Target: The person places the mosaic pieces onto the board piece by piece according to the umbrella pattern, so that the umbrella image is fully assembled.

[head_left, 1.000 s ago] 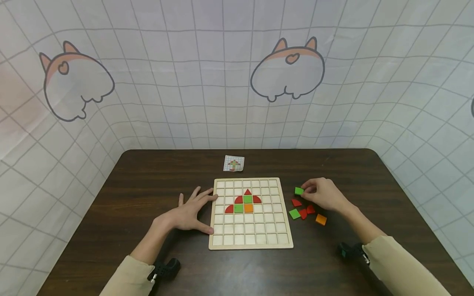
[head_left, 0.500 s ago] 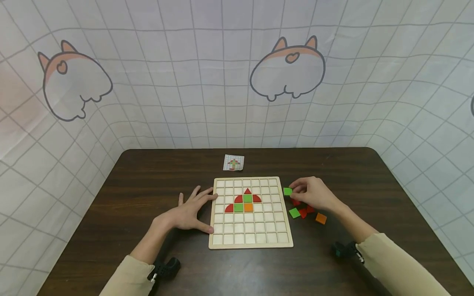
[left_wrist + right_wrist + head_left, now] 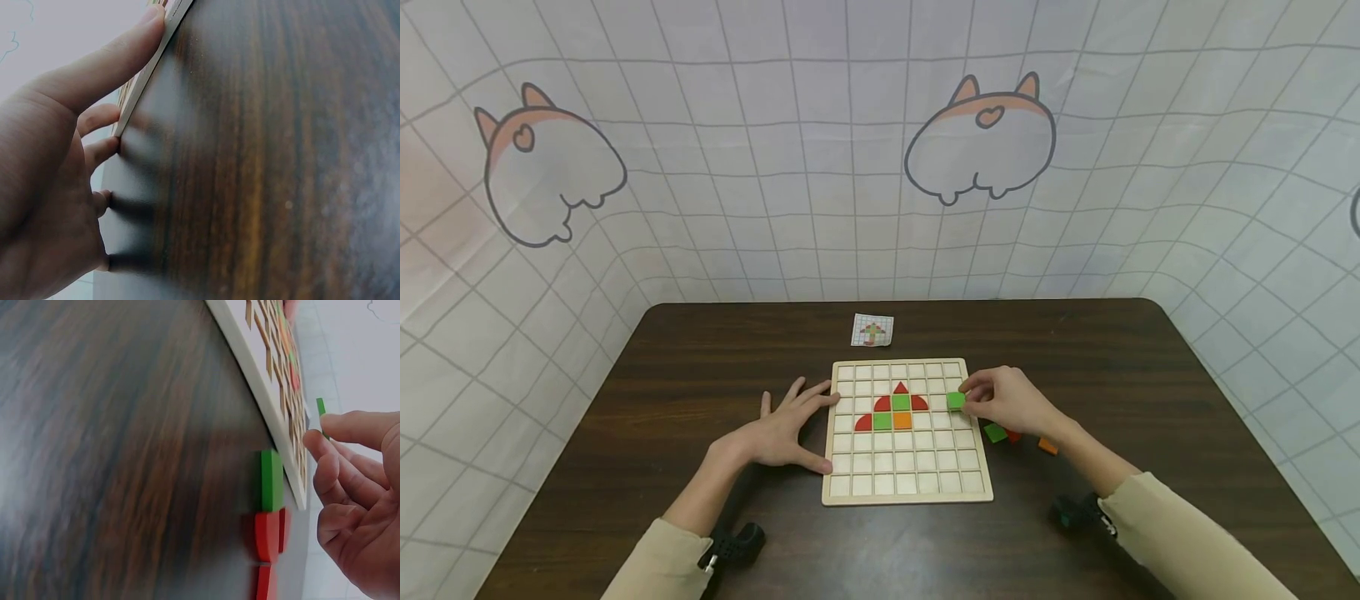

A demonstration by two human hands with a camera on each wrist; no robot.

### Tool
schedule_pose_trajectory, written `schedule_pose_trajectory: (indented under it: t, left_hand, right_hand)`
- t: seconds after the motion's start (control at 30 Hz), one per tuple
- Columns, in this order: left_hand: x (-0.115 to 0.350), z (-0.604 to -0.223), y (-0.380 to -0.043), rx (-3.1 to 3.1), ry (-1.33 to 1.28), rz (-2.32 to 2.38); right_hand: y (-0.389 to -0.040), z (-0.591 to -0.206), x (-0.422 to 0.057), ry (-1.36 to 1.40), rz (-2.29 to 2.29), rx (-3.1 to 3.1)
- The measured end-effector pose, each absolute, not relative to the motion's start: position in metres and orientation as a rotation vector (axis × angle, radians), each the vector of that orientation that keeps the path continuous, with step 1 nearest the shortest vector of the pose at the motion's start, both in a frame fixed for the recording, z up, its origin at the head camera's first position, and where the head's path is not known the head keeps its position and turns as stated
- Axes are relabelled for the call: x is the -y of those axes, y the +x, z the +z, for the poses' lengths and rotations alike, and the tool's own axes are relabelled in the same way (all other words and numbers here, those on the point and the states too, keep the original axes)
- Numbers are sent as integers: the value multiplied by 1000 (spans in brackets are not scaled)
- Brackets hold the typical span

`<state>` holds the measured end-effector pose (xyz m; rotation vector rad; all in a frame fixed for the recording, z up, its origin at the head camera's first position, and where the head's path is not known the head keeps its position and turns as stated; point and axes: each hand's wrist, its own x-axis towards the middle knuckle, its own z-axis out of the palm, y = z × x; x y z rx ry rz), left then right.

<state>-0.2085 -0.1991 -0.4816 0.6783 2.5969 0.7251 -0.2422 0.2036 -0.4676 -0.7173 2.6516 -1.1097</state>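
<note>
A pale wooden grid board (image 3: 907, 483) lies on the dark table, with red, green and orange tiles set in several of its squares. My left hand (image 3: 782, 429) is spread at the board's left edge, thumb and fingertips touching the rim; the left wrist view shows the thumb (image 3: 134, 53) against that edge. Between thumb and fingertips my right hand (image 3: 1011, 402) pinches a green square tile (image 3: 956, 402) above the right side of the board. In the right wrist view this tile (image 3: 321, 407) appears edge-on, raised over the grid.
Right of the board lie another green tile (image 3: 996, 432), red pieces (image 3: 267, 536) and an orange tile (image 3: 1048, 446), partly hidden under the right hand and forearm. A small pattern card (image 3: 872, 330) lies behind the board. A patterned cloth (image 3: 820, 208) hangs beyond the table.
My right hand has carried the green tile leftward from beside the loose pieces to over the board's right columns. The left hand has stayed at the board's edge.
</note>
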Motion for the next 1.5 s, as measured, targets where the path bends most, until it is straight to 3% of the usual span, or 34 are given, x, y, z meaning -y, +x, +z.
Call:
schedule_pose_trajectory:
  t: [0.7,1.5]
  left_hand:
    - [200,-481,-206,-2594,666,740]
    - [198,-480,-208,-2590,674,735]
  right_hand:
    - [-238,-470,-160,-841,-1069,-2591]
    - [-239,-473,-160,-915,-1027,-2601]
